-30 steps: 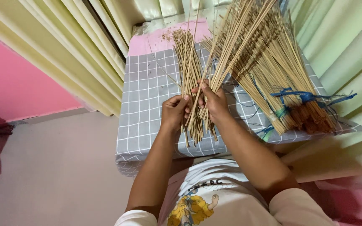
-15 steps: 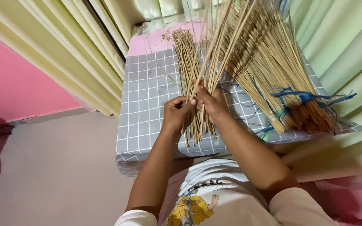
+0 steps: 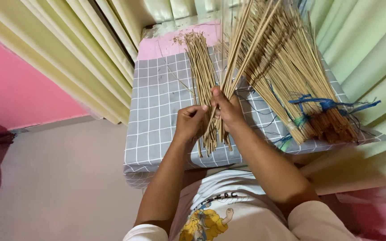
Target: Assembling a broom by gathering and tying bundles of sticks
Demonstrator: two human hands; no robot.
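Sticks [image 3: 202, 80], thin and straw-coloured, lie in a loose flat row down the middle of the desk [image 3: 157, 111], which wears a grey cloth with a white grid. Your left hand [image 3: 188, 122] is pinched shut on the near end of that row. Your right hand [image 3: 226, 111] is clenched around a small sheaf of sticks [image 3: 242, 49] that rises upward and away from you.

Progress, judged from the layout: one modest row is set out; the larger share is not. A big fanned heap [image 3: 287, 76] sits to the right, its butt ends bound with blue cord [image 3: 325, 105] and a greenish tie [image 3: 300, 121].

No packages, labels or signs show. Pale green curtains [image 3: 90, 53] flank the desk.
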